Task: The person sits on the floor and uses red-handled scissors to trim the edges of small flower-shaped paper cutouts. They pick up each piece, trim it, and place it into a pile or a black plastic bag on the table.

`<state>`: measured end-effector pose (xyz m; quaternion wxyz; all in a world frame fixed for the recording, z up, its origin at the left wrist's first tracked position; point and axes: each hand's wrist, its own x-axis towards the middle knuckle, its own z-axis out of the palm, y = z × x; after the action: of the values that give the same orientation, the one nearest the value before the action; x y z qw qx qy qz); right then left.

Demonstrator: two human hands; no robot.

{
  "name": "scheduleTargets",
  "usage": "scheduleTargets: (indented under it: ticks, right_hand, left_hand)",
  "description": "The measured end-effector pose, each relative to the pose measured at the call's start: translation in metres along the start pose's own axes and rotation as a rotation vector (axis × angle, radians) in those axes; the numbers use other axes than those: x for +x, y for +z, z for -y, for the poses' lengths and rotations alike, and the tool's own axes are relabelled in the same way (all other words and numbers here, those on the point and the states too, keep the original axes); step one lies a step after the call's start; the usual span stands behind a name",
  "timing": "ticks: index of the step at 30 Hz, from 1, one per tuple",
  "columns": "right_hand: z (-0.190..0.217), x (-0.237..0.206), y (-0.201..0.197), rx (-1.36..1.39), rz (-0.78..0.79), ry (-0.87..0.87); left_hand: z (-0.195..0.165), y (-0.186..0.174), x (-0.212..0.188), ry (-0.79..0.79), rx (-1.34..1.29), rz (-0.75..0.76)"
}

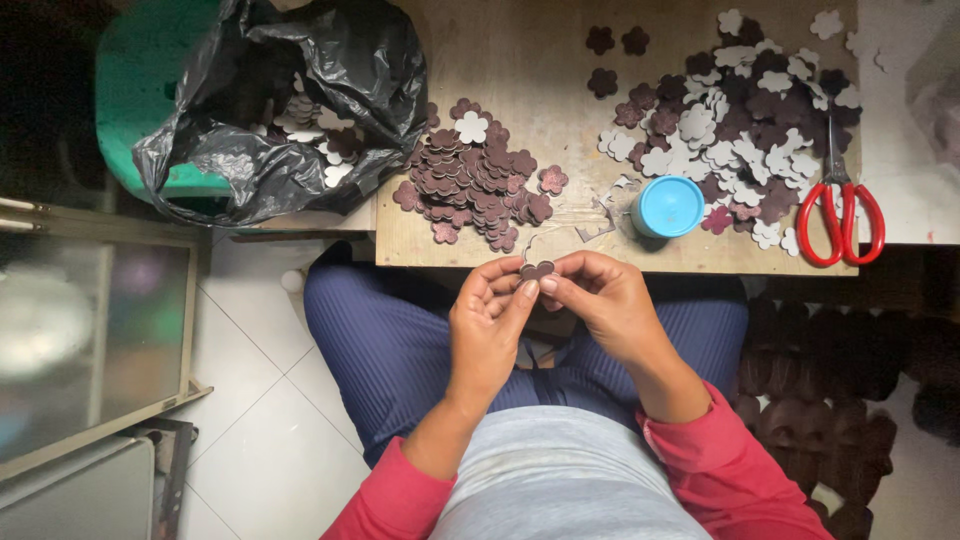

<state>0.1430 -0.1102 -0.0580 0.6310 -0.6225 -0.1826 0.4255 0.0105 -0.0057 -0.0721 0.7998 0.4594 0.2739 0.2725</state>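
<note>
Both hands are raised over the lap, just below the near edge of the wooden worktop (pixel 560 60). One small maroon flower-shaped cutout (pixel 537 270) is pinched between them: the left hand (pixel 487 330) is closed on its left side, the right hand (pixel 610 305) on its right. Beyond the cutout, a heap of maroon flower pieces (pixel 475 185) is spread on the worktop. Right of that heap a round blue-lidded pot (pixel 668 206) is seen, then red-handled scissors (pixel 838 215). Left of the heap a black plastic bag (pixel 290 100) is slumped open.
</note>
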Motion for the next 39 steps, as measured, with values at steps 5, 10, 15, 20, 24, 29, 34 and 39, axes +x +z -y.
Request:
scheduleTargets:
  ticks: [5,10,15,20,24,29,34,39]
  right_hand:
    - [-0.002,-0.003,0.001,-0.058,0.027,0.003]
    - [-0.003,0.002,0.000,-0.048,0.061,0.019]
    - [-0.004,0.004,0.000,0.001,0.047,0.033]
    - [-0.007,0.005,0.000,0.006,0.072,0.005]
    - [-0.014,0.007,0.004,0.054,0.059,-0.025]
    - [-0.025,0.014,0.009,0.072,-0.140,0.033]
    - [-0.022,0.014,0.010,-0.072,-0.002,-0.030]
    - [-0.019,0.014,0.026,-0.131,-0.020,-0.033]
  left_hand:
    - [0.002,-0.004,0.001,0.000,0.052,-0.010]
    - [0.000,-0.004,0.002,-0.009,0.032,-0.030]
    - [-0.008,-0.007,0.000,-0.036,-0.031,0.033]
    - [-0.007,-0.005,-0.002,0.005,-0.071,0.027]
    - [-0.008,-0.006,-0.004,-0.030,0.053,0.044]
    - [-0.010,-0.009,-0.004,-0.044,0.081,0.058]
    - [-0.013,-0.017,-0.001,0.010,0.101,0.037]
    - [-0.019,-0.026,0.000,0.023,0.168,0.022]
